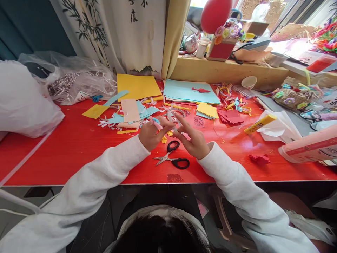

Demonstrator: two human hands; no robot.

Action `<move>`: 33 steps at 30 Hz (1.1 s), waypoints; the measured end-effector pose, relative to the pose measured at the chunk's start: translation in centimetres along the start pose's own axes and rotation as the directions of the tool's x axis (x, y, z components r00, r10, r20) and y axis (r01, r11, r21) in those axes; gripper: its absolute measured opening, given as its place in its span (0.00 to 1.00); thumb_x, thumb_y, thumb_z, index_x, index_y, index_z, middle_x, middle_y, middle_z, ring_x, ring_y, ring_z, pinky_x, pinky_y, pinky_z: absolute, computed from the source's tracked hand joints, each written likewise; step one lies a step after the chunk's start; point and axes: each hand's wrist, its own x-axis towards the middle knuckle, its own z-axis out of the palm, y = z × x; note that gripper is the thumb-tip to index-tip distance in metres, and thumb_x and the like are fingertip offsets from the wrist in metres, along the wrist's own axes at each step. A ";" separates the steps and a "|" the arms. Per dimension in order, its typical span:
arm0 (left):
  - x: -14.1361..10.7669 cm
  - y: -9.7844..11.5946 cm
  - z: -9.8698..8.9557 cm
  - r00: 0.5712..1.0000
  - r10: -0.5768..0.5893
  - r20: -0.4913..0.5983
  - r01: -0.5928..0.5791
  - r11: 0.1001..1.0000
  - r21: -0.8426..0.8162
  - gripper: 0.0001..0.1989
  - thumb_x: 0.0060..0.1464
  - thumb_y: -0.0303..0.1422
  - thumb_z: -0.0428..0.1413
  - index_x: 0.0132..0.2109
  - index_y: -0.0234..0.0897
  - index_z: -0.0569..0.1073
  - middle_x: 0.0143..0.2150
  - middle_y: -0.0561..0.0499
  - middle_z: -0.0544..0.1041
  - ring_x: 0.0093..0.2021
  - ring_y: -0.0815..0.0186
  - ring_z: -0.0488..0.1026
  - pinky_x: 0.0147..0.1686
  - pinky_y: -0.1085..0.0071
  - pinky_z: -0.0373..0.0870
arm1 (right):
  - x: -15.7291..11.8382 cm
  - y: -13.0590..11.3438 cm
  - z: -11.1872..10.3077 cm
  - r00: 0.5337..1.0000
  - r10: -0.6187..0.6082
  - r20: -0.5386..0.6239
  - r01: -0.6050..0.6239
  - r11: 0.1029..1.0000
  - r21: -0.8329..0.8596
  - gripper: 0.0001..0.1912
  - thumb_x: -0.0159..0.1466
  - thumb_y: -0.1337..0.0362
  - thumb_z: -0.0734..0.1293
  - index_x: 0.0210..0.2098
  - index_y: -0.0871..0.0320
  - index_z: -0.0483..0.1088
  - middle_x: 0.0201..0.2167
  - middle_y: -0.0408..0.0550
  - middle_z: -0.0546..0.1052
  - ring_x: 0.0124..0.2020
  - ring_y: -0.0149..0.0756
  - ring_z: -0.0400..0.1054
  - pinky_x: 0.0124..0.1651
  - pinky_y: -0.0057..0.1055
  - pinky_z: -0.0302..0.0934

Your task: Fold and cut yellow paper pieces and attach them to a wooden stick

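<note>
Above the red table, my left hand (pixel 154 135) is closed around a small pink and light blue paper piece (pixel 157 123). My right hand (pixel 193 140) faces it, fingertips pinching a thin whitish curled strip (pixel 172 115), which loops up between the two hands. The fingertips of both hands nearly meet at this strip. Black-handled scissors (pixel 171 156) lie partly open just below the hands. Small yellow folded bits (pixel 164 140) rest beside the left fingers. Cut paper in pink (pixel 130 110), blue and yellow is piled behind my left hand.
Yellow sheets (pixel 138 86) and blue sheets (pixel 188 91) lie at the back. Red paper squares (pixel 230 117), a yellow glue stick (pixel 260 123), crumpled red paper (pixel 259 159) and a pink cylinder (pixel 310 146) are to the right. Plastic bags (pixel 26 98) stand at the left.
</note>
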 end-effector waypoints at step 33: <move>0.8 -6.1 -1.4 0.753 -0.175 0.635 -0.003 0.963 0.269 0.10 0.42 0.31 0.61 0.36 0.42 0.77 0.43 0.49 0.77 0.43 0.58 0.68 0.46 0.57 0.62 | 1.1 2.3 -3.2 0.851 0.247 -0.464 -0.278 0.961 0.002 0.07 0.59 0.60 0.66 0.33 0.57 0.71 0.42 0.51 0.63 0.33 0.29 0.68 0.20 0.22 0.67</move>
